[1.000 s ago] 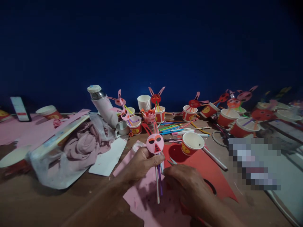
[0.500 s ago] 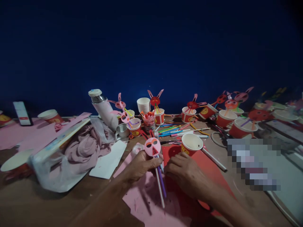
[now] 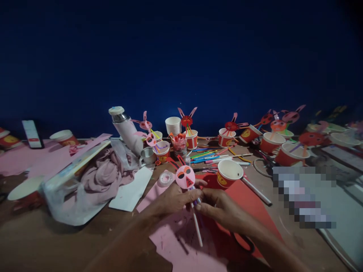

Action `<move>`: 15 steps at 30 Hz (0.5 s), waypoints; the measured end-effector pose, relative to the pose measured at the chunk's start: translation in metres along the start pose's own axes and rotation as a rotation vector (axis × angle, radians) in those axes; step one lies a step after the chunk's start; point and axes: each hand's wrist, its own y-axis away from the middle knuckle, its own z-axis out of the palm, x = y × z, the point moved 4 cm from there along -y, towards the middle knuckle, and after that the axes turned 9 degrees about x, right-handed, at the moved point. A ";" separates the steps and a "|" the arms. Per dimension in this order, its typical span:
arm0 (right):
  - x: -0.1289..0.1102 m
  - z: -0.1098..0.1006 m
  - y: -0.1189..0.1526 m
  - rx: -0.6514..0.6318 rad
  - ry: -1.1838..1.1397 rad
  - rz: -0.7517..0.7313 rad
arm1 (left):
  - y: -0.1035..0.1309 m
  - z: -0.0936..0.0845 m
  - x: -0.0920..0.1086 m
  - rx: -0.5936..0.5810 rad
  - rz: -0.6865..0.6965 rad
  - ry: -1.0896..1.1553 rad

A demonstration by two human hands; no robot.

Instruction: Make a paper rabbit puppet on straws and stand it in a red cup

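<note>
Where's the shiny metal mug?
In the head view, the metal mug is left of centre, between the leaning flask and the red paper cup that holds a pink paper bunny.

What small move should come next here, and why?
Probably steady the pink face with the left hand and pinch the white stick with the right hand: the fingers of both crowd just under the face, while the stick's lower end hangs free.

The round face (image 3: 185, 176) is plain pink.
</note>
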 end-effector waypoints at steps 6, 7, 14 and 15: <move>0.002 0.006 0.000 0.040 -0.127 -0.022 | -0.006 0.003 0.001 -0.093 0.029 -0.001; 0.003 0.006 -0.001 0.062 -0.150 -0.021 | -0.007 0.002 0.001 -0.090 0.019 0.013; 0.011 -0.006 -0.007 0.385 -0.338 0.060 | -0.007 0.011 -0.013 0.003 0.053 0.341; 0.013 -0.008 -0.008 0.418 -0.355 0.072 | -0.006 0.012 -0.017 0.047 0.061 0.370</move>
